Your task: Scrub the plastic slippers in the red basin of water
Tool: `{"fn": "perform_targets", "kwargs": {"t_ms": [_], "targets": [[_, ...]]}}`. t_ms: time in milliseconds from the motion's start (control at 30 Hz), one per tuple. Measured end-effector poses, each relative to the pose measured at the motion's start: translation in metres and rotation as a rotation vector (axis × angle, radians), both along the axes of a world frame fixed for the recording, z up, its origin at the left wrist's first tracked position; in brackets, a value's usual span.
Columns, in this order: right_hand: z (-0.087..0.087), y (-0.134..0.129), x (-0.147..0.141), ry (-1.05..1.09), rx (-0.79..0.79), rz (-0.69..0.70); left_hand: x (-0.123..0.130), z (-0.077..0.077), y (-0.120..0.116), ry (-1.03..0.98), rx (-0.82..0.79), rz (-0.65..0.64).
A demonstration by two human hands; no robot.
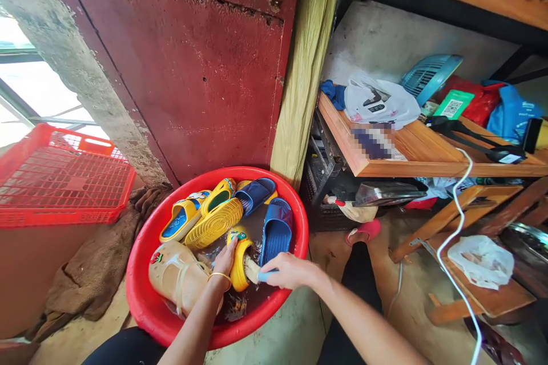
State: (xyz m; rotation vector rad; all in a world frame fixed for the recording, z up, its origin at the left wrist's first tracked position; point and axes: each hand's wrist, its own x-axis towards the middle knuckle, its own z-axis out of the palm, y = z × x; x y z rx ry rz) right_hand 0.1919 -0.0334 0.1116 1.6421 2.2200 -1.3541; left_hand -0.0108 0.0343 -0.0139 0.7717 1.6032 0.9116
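My left hand [225, 262] grips a small yellow clog [240, 274] over the dirty water in a round red basin [301, 217]. In my right hand [286, 271] is a brush [252, 270] with a blue handle, its pale bristles at the clog's opening. A large beige shoe [171, 276] with a red cherry charm lies left of my left hand. Beyond my hands, yellow clogs [182, 219] and an upturned yellow sole [216, 223] rest together. Two navy slides, one on the right [275, 234] and one at the back [256, 193], also sit in the basin.
A red plastic crate [64, 177] and brown sacking [92, 274] lie to the left. Behind the basin stands a dark red door [184, 68]. On the right are a wooden shelf [428, 168] with bags and a fan, a wooden chair [483, 296] and a hanging white cable [456, 211].
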Motion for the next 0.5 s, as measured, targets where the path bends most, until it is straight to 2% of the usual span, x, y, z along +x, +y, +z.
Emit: {"fn": "perform_targets", "kwargs": {"t_ms": [67,133,300,500], "targets": [[0.015,-0.002,0.018,0.055,-0.142,-0.013,0.002,0.001,-0.002,-0.097,-0.014,0.028],[0.028,-0.005,0.034,0.075,-0.186,-0.019,0.003,0.003,-0.004,-0.161,-0.017,0.055],[0.051,-0.015,0.061,0.068,-0.117,-0.050,0.004,0.008,-0.006,-0.227,-0.003,0.079],[0.058,-0.035,0.069,0.080,-0.065,-0.139,0.005,-0.001,-0.003,-0.162,-0.024,-0.033]]}}
